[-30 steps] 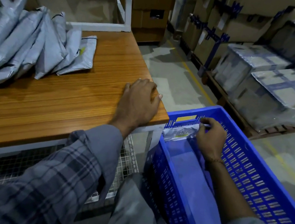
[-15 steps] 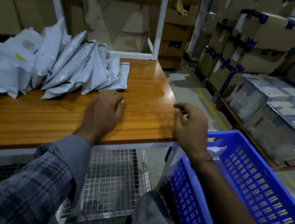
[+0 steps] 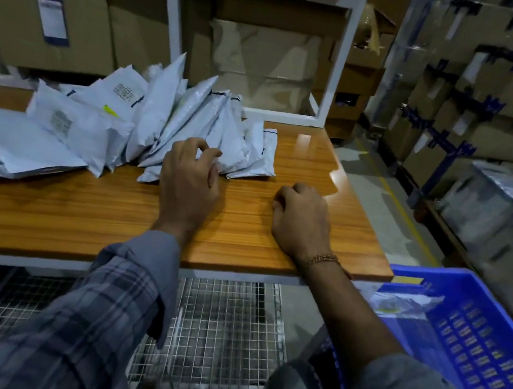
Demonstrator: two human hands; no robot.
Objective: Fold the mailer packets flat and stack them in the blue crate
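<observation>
Left hand (image 3: 190, 179): over the table, fingers loosely curled, fingertips at the near edge of the packet pile; grip apart, holding nothing that can be seen.
Right hand (image 3: 300, 221): knuckles up on the table, fingers curled under; grip together, holding nothing.
Mailer packets (image 3: 172, 121): grey-white heap on the far left part of the table, several leaning upright against one another.
Blue crate (image 3: 479, 340): just beside the table's right end, lower down; one flattened packet (image 3: 400, 302) lies inside.
Table (image 3: 108, 212): wooden top, wire-mesh shelf (image 3: 217, 331) beneath.
</observation>
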